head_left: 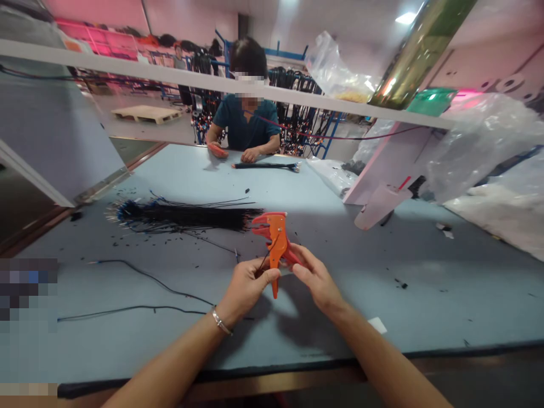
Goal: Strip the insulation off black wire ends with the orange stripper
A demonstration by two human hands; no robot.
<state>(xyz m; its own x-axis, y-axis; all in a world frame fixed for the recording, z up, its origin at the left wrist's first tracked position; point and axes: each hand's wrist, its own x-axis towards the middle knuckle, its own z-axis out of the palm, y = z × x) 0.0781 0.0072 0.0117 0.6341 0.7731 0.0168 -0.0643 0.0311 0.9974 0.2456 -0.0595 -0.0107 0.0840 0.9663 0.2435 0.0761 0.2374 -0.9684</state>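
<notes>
Both hands meet over the middle of the table [425, 294], and there between them is the orange-and-red hand tool [278, 241], standing nearly upright with its head to the far side, close to the right end of the big black wire bundle [187, 216]. Here's the left hand [249, 286], thumb closed against the lower orange handle, the other fingers curled behind. A thin dark wire [271, 253] slants from the tool down to those fingers; how firmly they pinch it, I can't tell. On the other side, the right hand [318, 277] has thumb and fingers bent around the end of the red handle, only a narrow gap between the tips, and that grip is taken up by the handle.

Down on the near left, two loose wires, an upper wire [157, 277] and a lower wire [136, 307], stretch toward the left wrist and its bracelet [221, 321]. A white scrap [377, 324] lies just beyond the right forearm. Across at the far side, a co-worker [250, 124] holds a red tool [217, 151], with a smaller wire bundle [266, 166] lying in front.
</notes>
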